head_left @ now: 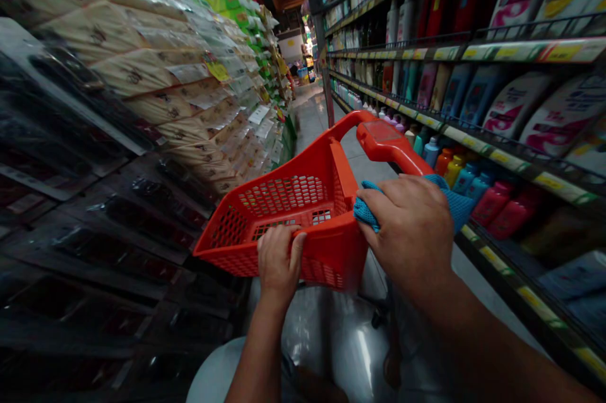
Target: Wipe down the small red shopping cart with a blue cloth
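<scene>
Held in the middle of a narrow shop aisle: orange perforated plastic shopping basket (293,213), near rim clenched by the left hand (277,258). Close on the right, long shelf of coloured bottles (473,138); close on the left, stacked pale packets (165,93). Open room only ahead, along the grey tiled floor (315,119). Right hand (411,232) closed on a blue mesh cloth (457,204), pressing it against the basket's right edge below the orange handle (386,141). Fingertips hidden under the cloth. Lower left dark and blurred.
</scene>
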{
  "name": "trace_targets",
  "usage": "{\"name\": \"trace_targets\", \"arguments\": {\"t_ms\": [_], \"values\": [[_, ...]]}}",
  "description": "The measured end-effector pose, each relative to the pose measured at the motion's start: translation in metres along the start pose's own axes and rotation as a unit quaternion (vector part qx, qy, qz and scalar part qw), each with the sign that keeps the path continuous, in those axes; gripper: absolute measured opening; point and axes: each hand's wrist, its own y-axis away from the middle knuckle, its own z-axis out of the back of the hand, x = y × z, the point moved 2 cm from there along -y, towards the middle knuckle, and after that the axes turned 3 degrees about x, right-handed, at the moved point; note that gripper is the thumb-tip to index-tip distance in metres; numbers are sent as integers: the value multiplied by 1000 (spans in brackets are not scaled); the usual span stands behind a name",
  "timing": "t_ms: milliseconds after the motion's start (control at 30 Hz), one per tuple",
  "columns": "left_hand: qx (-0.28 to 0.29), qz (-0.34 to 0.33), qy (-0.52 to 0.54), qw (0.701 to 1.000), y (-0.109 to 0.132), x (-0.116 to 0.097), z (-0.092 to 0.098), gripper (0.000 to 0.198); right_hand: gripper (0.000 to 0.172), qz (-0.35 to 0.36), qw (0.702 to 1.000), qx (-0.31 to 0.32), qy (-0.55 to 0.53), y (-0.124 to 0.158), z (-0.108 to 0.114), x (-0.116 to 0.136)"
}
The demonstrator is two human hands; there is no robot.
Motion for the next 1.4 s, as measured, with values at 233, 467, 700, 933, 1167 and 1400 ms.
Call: {"name": "trace_targets", "arguments": {"t_ms": [233,467,700,933,1167,1400], "values": [[69,-24,-30,997,-2,7,12,42,18,111,988,-34,-101,14,-41,3],[138,10,-179,974,0,11,14,51,23,-46,966,-208,-144,19,-78,-30],[140,-15,-195,971,-11,-3,0,52,25,17,986,-103,-129,59,-141,-8],[126,5,-238,963,-15,-9,-5,51,43,-226,936,-201,-178,56,-162,-19],[134,16,-251,959,-22,-8,-8,52,57,-112,982,-21,-153,98,-188,-31],[118,40,-264,957,-28,-12,-14,53,48,-203,956,-134,-163,87,-187,1]]}}
